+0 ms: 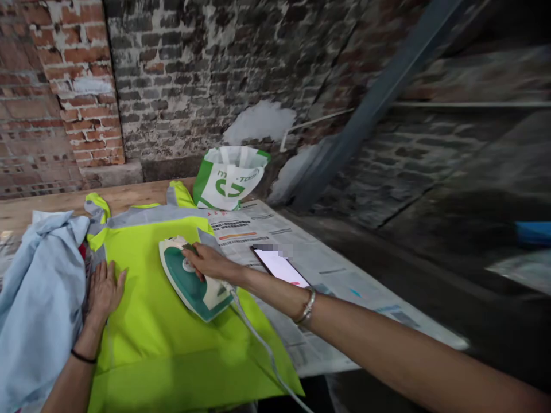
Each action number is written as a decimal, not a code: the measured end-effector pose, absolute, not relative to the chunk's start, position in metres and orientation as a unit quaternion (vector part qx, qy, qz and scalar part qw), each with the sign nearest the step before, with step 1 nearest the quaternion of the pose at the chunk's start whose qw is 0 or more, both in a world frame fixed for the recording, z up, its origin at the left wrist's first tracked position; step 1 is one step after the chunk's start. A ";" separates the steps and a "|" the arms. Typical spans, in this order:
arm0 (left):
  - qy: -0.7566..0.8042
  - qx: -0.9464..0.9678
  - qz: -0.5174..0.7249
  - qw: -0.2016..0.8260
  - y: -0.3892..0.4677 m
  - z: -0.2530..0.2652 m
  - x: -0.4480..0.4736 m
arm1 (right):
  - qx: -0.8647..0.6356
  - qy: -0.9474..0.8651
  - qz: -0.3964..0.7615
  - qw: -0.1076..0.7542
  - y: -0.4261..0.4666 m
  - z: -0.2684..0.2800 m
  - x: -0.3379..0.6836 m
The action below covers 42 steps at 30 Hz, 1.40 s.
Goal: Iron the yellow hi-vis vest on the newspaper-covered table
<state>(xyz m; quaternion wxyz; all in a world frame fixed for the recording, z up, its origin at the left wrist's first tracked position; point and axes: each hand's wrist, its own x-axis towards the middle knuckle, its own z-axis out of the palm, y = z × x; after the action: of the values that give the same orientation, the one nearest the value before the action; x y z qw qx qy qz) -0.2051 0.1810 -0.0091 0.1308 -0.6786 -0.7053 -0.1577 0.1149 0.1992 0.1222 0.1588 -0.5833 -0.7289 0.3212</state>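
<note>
Gripping the iron (193, 289) in the right hand (210, 263) over the yellow garment (148, 312)!
Steady that garment with the flat left hand (104, 291); glide smoothly.

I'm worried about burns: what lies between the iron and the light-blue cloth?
The left hand and a stretch of yellow garment, as the head view shows.

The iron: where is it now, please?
In the head view, the iron is left of centre, over the yellow garment, held by the right hand.
</note>
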 end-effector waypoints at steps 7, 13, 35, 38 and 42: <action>-0.713 -0.677 -0.140 0.116 0.176 -0.009 -0.204 | -0.659 -0.668 0.319 0.137 0.265 0.139 0.085; -0.723 -0.665 -0.148 0.119 0.175 -0.008 -0.201 | -0.566 -0.738 0.352 0.105 0.260 0.148 0.088; -0.731 -0.650 -0.167 0.124 0.172 -0.023 -0.197 | -0.525 -0.809 0.263 0.034 0.299 0.141 -0.018; -0.724 -0.655 -0.174 0.126 0.173 -0.019 -0.197 | -0.521 -0.809 0.268 0.047 0.314 0.143 -0.027; -0.716 -0.664 -0.184 0.115 0.177 -0.006 -0.197 | -0.458 -0.830 0.315 0.036 0.304 0.147 -0.010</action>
<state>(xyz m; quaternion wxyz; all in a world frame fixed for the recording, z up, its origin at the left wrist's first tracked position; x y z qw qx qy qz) -0.1973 0.1771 -0.0061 0.1145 -0.6636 -0.7160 -0.1840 -0.0102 0.3044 0.1465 0.0356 -0.4582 -0.8303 0.3153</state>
